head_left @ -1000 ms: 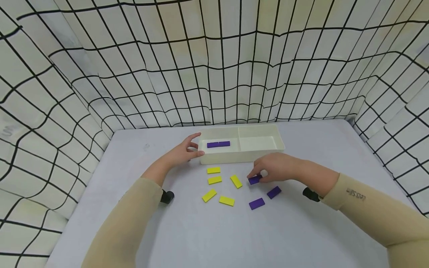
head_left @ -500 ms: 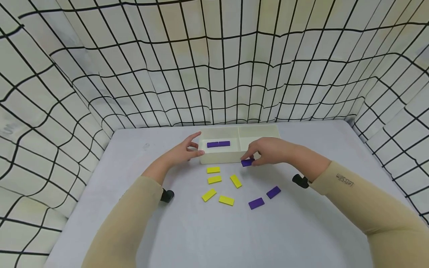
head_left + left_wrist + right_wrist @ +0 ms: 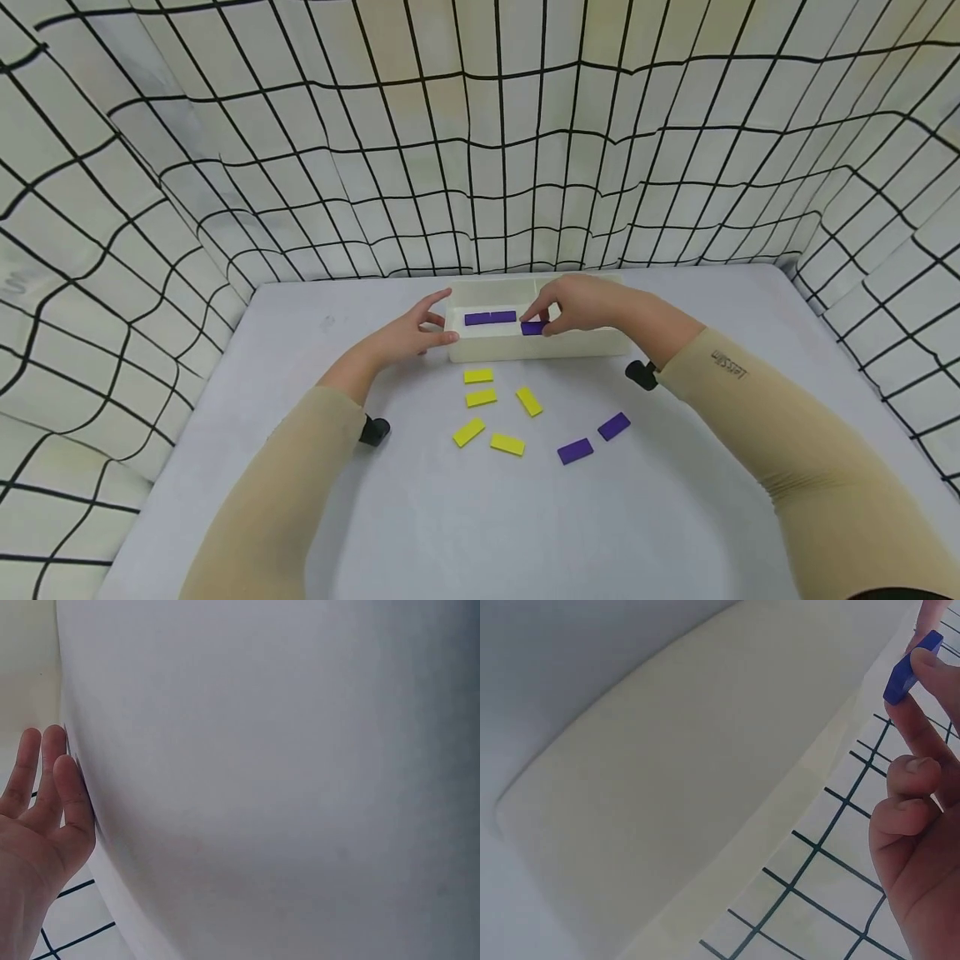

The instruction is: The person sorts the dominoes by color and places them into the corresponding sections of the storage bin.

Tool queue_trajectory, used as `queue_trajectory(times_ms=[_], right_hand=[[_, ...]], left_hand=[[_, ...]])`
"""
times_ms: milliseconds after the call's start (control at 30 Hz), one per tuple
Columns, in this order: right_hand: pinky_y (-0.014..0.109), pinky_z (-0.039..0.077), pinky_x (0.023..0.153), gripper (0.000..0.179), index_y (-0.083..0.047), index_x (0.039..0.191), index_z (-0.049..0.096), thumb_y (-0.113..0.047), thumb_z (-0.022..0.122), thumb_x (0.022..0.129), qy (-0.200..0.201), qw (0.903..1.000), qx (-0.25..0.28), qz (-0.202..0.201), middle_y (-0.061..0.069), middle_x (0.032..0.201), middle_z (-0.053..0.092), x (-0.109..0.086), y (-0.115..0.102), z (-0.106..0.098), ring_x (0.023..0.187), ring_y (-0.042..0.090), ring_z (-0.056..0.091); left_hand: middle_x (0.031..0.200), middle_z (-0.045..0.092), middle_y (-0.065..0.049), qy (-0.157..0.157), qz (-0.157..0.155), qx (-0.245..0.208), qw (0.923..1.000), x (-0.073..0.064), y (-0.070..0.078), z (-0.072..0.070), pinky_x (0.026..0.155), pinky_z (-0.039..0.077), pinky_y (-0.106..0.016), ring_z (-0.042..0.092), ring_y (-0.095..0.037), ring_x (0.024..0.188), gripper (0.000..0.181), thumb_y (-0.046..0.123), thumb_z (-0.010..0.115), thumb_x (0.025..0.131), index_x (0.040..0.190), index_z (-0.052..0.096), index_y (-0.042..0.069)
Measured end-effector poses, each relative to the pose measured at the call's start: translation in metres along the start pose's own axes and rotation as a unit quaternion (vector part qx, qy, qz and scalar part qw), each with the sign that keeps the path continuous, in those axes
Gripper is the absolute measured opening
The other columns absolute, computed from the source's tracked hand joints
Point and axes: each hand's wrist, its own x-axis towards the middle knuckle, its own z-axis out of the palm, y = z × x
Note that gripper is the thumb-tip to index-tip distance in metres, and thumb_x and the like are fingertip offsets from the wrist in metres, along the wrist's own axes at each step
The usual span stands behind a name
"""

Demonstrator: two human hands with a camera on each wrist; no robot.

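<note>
The right hand [image 3: 588, 302] pinched a purple block [image 3: 532, 329] between thumb and fingers, holding it over the right part of the left compartment [image 3: 487, 293] of a white tray [image 3: 540, 347]. The left hand [image 3: 401, 340], its fingers spread and relaxed, lay against the tray's left end. Inside that compartment, two purple blocks [image 3: 502, 317] lay end to end. Nearer the person, five yellow blocks [image 3: 529, 402] and two loose purple blocks [image 3: 575, 452] were scattered on the surface [image 3: 480, 533]. The step in hand appeared to be the placing of the pinched block; the next move seemed to call for aligning it with the row, lowering it and releasing it cleanly.
</note>
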Motion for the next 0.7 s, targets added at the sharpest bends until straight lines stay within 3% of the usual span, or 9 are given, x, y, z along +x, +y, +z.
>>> queue_trajectory(times_ms=[400, 567, 700], right_hand=[[0.032, 0.051, 0.077, 0.039, -0.027, 0.130, 0.068, -0.023, 0.073, 0.091, -0.006, 1.0000, 0.005, 0.005, -0.006, 0.101, 0.065, 0.038, -0.011, -0.009, 0.092, 0.018, 0.055], [0.034, 0.050, 0.084, 0.039, -0.028, 0.130, 0.068, -0.023, 0.072, 0.092, -0.020, 0.9997, 0.003, 0.017, -0.005, 0.101, 0.065, 0.050, -0.019, -0.009, 0.100, 0.018, 0.053], [0.034, 0.049, 0.081, 0.038, -0.031, 0.129, 0.068, -0.025, 0.072, 0.092, -0.026, 0.9991, -0.011, 0.032, -0.005, 0.100, 0.064, 0.061, -0.021, -0.004, 0.098, 0.018, 0.053]], left_hand=[[0.150, 0.038, -0.010, -0.006, -0.005, -0.007, 0.9999, 0.004, 0.000, -0.001, 0.104, 0.043, -0.050, 0.047, -0.034, 0.131, 0.088, 0.045, 0.069, 0.092, 0.155, 0.009, 0.050], [0.150, 0.038, -0.012, -0.008, -0.004, -0.007, 0.9999, 0.003, 0.000, -0.001, 0.103, 0.044, -0.051, 0.045, -0.034, 0.133, 0.088, 0.043, 0.069, 0.092, 0.155, 0.008, 0.049], [0.149, 0.038, -0.012, -0.007, -0.006, -0.006, 0.9999, 0.005, 0.000, 0.000, 0.103, 0.044, -0.051, 0.045, -0.034, 0.133, 0.088, 0.044, 0.069, 0.092, 0.155, 0.008, 0.049]])
